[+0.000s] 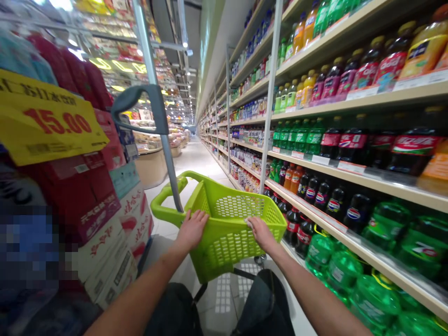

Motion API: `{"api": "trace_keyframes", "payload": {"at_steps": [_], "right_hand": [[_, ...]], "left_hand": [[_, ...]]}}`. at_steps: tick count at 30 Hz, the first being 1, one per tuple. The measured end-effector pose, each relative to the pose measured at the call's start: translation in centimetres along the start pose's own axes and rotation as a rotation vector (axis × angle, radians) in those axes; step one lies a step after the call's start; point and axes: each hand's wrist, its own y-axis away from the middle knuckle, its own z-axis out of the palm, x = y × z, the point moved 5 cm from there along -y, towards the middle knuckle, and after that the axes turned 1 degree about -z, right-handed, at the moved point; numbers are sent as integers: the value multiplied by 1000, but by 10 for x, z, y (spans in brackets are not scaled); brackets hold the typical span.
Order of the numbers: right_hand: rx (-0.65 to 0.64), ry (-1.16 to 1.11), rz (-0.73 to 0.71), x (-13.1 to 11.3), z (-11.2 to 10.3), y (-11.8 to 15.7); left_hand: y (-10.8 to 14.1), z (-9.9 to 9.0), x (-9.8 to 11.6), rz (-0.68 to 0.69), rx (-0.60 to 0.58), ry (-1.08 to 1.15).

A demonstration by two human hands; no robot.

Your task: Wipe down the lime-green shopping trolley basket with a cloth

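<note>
A bright green shopping basket cart [224,238] stands right in front of my knees. My left hand [193,228] rests on the near rim of the basket toward its left, with the fingers laid over the edge. Farther right on the same rim is my right hand [259,231], its fingers closed around a small whitish thing at the edge that is too small to name. Nothing shows inside the part of the basket that I can see. A grey metal pole with a dark grey handle loop [161,109] rises behind the basket's left end.
Shelves [350,100] of soda bottles line the right side, with large green bottles [373,298] at the bottom. Stacked drink cartons [105,252] and a yellow price sign [49,121] are close on the left. The aisle floor [191,151] runs ahead.
</note>
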Motion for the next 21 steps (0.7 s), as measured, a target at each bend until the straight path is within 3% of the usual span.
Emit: {"api": "trace_keyframes", "payload": {"at_steps": [5,8,10,14,16,18,21], "right_hand": [[114,-22,98,9,-29,10],[198,-29,183,-1,-30,9],[203,-55,167,-27,-17,0],[114,-108,-16,-97,22,-26],[69,-104,-88,-107,30,-29],[55,-83,-104,-88,24,-20],[110,-40,-44,-29,1,4]], "left_hand": [[19,-13,0,59,-116,40],[26,-16,-6,99,-144,22],[29,-17,-10,74,-135,2],[29,-20,-14,31,-141,7],[27,-18,-15,48,-150,24],[26,-16,-16,51,-140,40],[22,-11,-15,39,-100,65]]}}
